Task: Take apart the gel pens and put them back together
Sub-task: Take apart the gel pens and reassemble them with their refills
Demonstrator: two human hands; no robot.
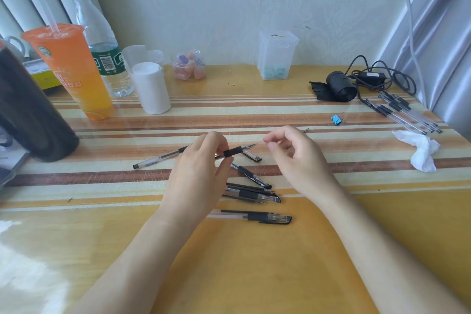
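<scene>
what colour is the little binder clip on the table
The binder clip is blue; it shows clearly in the head view.

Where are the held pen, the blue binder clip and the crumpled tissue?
held pen (232,152): head view, on its black rubber sleeve.
binder clip (336,120): head view, on its blue body.
tissue (422,151): head view, on its crumpled middle.

Clear gel pens (254,196) with black grips, orange cup (76,71), blue binder clip (336,119), brown-and-cream-striped yellow table (254,262).
</scene>
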